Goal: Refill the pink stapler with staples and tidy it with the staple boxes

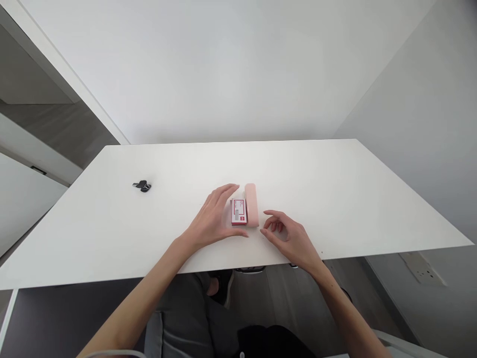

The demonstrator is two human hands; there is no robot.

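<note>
A small red and white box (pixel 239 212) lies on the white table (pixel 335 199) near its front edge. A pink oblong object (pixel 252 205), perhaps a stapler, lies right beside the box on its right. My left hand (pixel 214 217) rests on the table just left of the box, fingers stretched out and curved around it, thumb near its front corner; it holds nothing. My right hand (pixel 288 237) hovers a little to the right of the pink object, fingers apart and loosely curled, empty.
A small black object (pixel 142 186), like a binder clip or USB stick, lies at the table's left. White walls stand behind and to the right. A wall socket (pixel 423 268) shows low on the right. My legs are under the table.
</note>
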